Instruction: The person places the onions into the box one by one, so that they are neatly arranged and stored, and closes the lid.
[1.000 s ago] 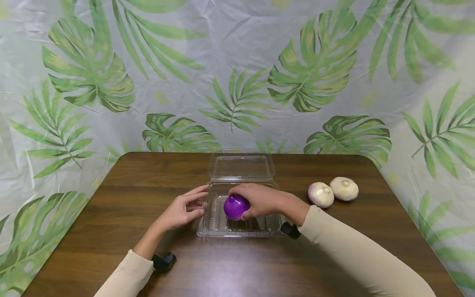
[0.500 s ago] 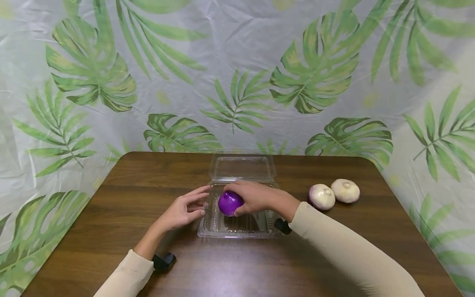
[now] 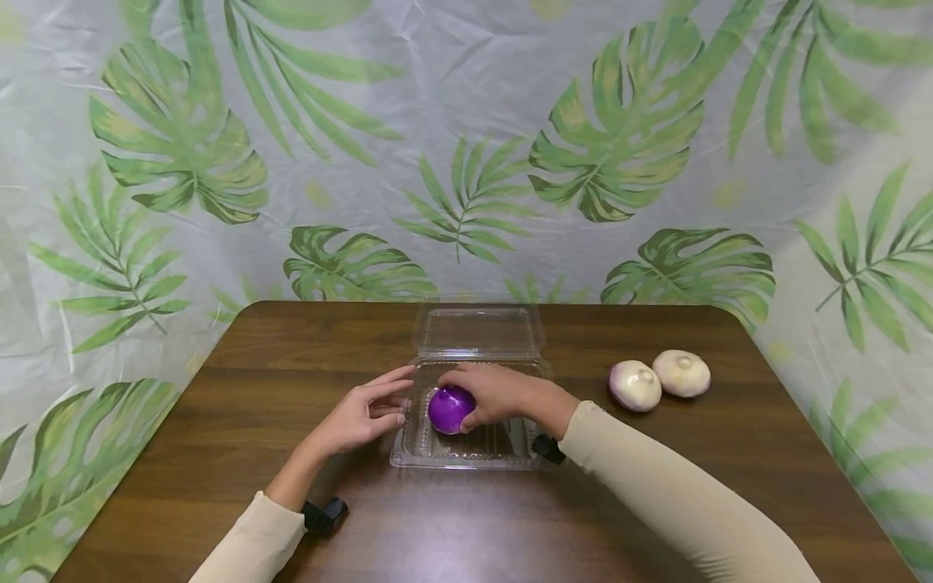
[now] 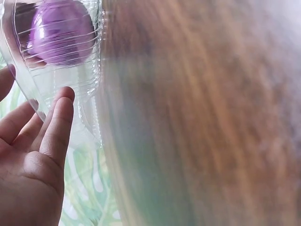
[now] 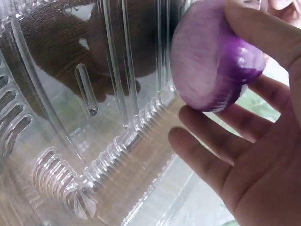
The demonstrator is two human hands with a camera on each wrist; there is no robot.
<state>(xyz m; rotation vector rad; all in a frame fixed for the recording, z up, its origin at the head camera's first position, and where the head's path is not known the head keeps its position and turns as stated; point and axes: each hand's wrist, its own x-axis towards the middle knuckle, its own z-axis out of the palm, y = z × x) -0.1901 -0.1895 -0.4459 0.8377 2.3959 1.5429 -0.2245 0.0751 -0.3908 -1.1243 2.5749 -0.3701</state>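
Observation:
A clear plastic clamshell container (image 3: 470,465) lies on the table with its lid (image 3: 477,329) raised at the back. Inside its left part, my right hand (image 3: 503,395) grips a glossy purple turnip (image 3: 449,410) between thumb and fingers. The right wrist view shows the turnip's (image 5: 200,61) paler side close to the container wall; whether it touches the floor I cannot tell. My left hand (image 3: 362,414) is at the container's left side, its fingers loosely extended near the wall. Through that wall, the left wrist view shows the turnip (image 4: 63,35).
Two whitish turnips, one with a purple edge (image 3: 635,386) and one paler (image 3: 681,373), lie side by side right of the container. The brown wooden table (image 3: 466,526) ends at a leaf-patterned curtain (image 3: 466,121) behind.
My right hand has moved a little left with the turnip and then slightly down toward the container's floor. The left hand has stayed at the container's left side.

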